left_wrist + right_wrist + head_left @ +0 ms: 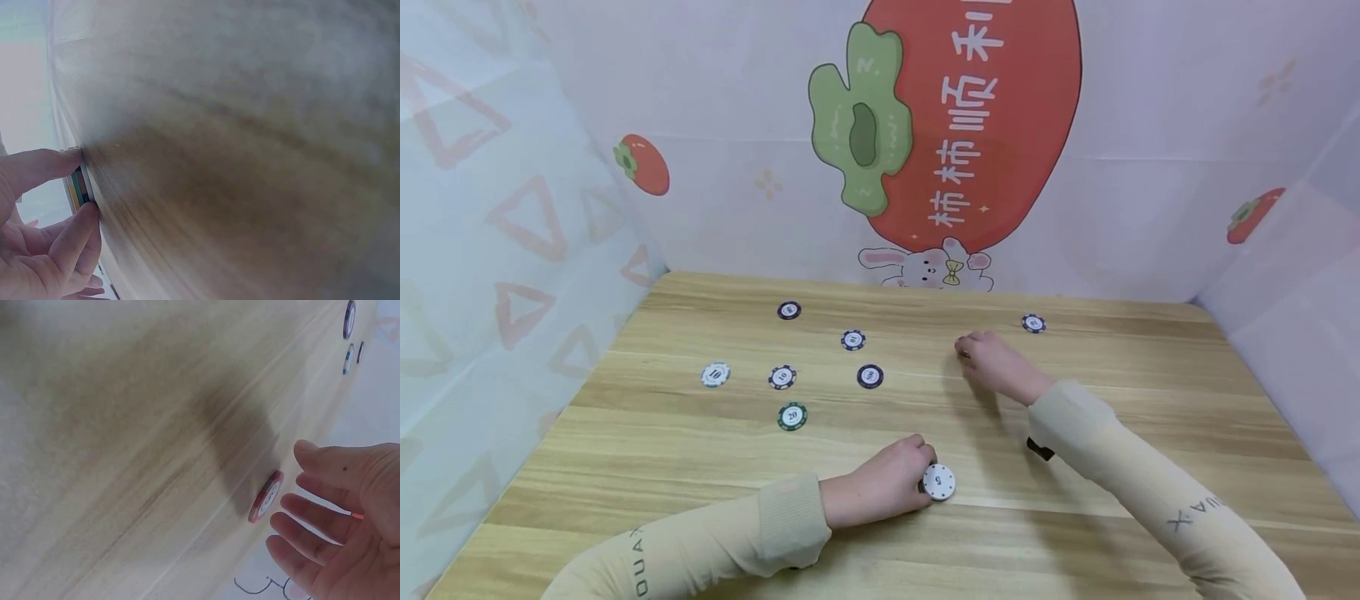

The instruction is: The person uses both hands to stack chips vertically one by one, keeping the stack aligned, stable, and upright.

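Observation:
Near the front middle of the table, my left hand point(883, 485) pinches a short stack of poker chips point(939, 482), with a white chip marked 5 on top. In the left wrist view, thumb and fingertips hold the stack point(81, 187) at its edges, where green, white and yellowish layers show. My right hand point(1000, 367) reaches toward the back of the table. Below its spread, slightly bent fingers point(309, 515), in the right wrist view, a red poker chip point(266, 497) lies flat on the wood, apart from them. From the head view the hand mostly hides that chip.
Several chips lie singly at left and centre, among them a white 10 point(716, 374), a green 20 point(792, 416) and a dark purple chip point(870, 376). A blue chip point(1033, 323) lies at the back right. Printed cloth point(722, 208) walls the wooden table point(625, 467).

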Available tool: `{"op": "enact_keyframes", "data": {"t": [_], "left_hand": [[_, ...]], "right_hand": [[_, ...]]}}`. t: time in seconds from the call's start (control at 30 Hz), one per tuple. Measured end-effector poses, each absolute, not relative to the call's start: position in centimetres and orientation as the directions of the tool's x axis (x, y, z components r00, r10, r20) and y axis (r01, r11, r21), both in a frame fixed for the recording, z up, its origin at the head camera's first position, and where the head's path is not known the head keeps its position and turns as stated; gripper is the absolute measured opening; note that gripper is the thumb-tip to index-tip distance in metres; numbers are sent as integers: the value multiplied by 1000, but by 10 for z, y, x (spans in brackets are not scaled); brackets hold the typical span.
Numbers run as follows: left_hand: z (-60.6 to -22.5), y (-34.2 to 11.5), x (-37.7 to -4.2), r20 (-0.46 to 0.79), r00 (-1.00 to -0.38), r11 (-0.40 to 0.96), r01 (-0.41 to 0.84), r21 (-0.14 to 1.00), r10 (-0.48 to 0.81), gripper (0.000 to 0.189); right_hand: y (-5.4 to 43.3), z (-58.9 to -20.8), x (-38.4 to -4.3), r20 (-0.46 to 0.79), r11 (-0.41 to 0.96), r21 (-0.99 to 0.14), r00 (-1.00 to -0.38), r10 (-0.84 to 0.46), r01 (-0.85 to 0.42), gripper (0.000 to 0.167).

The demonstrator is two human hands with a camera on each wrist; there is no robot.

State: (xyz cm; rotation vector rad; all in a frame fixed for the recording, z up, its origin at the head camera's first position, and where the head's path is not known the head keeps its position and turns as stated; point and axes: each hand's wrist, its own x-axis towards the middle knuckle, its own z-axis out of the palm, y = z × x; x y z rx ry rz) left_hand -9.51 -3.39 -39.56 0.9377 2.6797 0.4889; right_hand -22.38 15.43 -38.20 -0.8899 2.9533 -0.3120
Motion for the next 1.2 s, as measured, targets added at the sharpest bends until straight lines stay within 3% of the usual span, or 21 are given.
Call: {"op": "enact_keyframes", "data": {"t": [0.7,1.2], "left_hand": [[-395,-34,-95,-118,-752,727,567,387,649,32],[-395,-35,-94,-113,-754,729,569,380,647,32]], "right_hand": [[153,-389,-241,-26,848,-226,-867,-497,-479,23],[156,-393,-240,13,835,-223,-858,-513,-503,23]]}}
